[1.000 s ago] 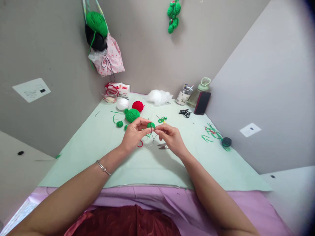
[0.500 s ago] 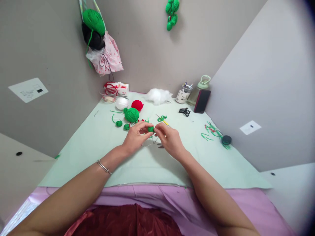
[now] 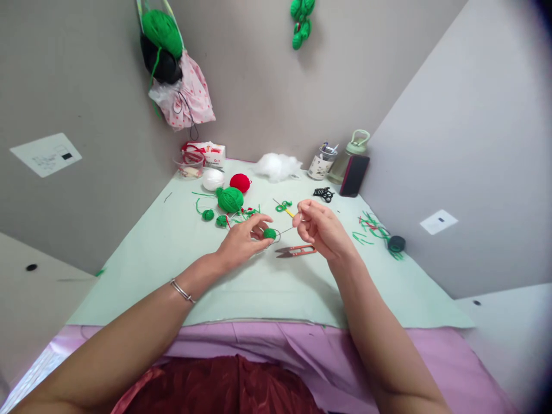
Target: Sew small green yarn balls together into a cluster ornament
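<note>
My left hand (image 3: 244,240) pinches a small green crocheted ball (image 3: 269,233) between thumb and fingers, just above the table. From the ball a thin dark thread (image 3: 286,230) runs up to the right, with a loose loop beside the ball. Its other end meets the closed fingertips of my right hand (image 3: 318,225); whether a needle is in them is too small to tell. Below the thread lie orange-handled thread snips (image 3: 296,251), blades pointing left. A yellow-handled crochet hook (image 3: 288,211) rests behind, near a green yarn piece (image 3: 282,206).
Green (image 3: 230,199), red (image 3: 240,183) and white yarn balls (image 3: 213,179) sit back left, near small green balls (image 3: 207,214). White stuffing (image 3: 276,167), a pen cup (image 3: 322,163), a bottle (image 3: 344,161), a phone (image 3: 354,176) and a black claw clip (image 3: 323,195) line the back. Yarn scraps (image 3: 371,229) and black tape (image 3: 396,244) lie right.
My right hand has moved away from the ball, right and slightly up, drawing the thread out. The ball has shifted slightly right and down in my left hand. The snips are now uncovered.
</note>
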Demonstrator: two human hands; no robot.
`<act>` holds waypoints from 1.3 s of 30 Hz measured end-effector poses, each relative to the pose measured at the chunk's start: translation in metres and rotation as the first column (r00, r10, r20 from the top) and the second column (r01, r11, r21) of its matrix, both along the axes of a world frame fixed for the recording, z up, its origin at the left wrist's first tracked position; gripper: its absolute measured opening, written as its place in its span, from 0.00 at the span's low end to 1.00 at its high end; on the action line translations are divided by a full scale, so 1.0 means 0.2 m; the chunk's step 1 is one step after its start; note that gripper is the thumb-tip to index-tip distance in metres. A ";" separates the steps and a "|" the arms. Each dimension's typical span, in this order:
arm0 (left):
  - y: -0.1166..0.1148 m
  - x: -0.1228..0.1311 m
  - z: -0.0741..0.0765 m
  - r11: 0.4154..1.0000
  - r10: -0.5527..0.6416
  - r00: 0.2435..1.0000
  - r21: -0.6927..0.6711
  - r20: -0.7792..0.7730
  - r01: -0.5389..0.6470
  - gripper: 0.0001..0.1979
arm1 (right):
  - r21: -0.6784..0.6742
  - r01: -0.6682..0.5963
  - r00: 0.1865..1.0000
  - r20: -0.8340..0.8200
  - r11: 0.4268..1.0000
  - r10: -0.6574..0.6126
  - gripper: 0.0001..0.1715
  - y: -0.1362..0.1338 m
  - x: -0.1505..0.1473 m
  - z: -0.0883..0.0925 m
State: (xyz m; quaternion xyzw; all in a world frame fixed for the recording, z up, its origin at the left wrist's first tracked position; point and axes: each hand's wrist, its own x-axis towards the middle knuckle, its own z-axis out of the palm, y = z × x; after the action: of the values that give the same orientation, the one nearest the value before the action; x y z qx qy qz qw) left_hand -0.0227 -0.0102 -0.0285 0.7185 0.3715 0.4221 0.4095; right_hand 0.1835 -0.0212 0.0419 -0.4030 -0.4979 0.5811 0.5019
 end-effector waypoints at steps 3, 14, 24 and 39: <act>0.00 0.00 -0.01 0.999 -0.032 0.999 -0.008 -0.031 0.031 0.12 | -0.039 -0.028 0.995 -0.098 0.999 0.024 0.18 0.01 0.04 0.02; 0.01 -0.02 -0.05 0.991 -0.132 0.980 -0.015 -0.148 0.132 0.11 | 0.155 0.305 0.896 -0.382 0.940 -0.228 0.12 0.07 0.22 0.09; -0.01 -0.01 -0.02 0.978 -0.206 0.967 -0.068 -0.150 0.198 0.09 | 0.004 0.512 0.743 -0.505 0.859 -0.441 0.13 0.13 0.34 0.07; 0.01 -0.02 0.08 0.911 -0.145 0.911 -0.306 0.386 0.275 0.15 | 0.316 0.389 0.919 -0.196 0.865 -0.342 0.08 0.04 0.21 0.07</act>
State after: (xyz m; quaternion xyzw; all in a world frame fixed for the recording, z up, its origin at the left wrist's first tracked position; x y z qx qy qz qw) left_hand -0.0269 -0.0082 -0.0116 0.5811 0.2804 0.4235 0.6359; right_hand 0.2261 -0.0132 0.0566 -0.3549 -0.4727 0.4033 0.6985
